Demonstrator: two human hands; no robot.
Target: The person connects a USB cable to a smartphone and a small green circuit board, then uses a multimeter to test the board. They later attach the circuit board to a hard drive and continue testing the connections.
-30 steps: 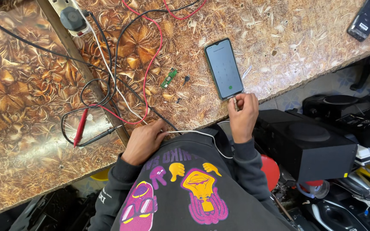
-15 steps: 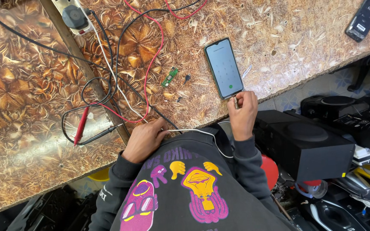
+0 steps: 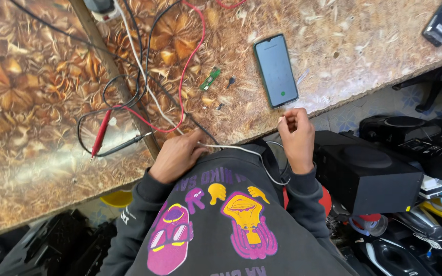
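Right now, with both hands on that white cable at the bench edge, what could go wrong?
1. The phone lies with its lower end close to the table edge, just above the right hand; a tug on the white cable there might nudge it off.
2. The left hand rests amid crossing red and black leads; it could snag them and drag the red probe.
3. The small green circuit board lies loose near those leads and could be swept away.

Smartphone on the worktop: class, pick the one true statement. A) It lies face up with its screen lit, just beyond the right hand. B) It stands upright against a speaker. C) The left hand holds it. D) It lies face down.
A: the smartphone lies flat, screen lit, just beyond the right hand, which pinches a white cable.
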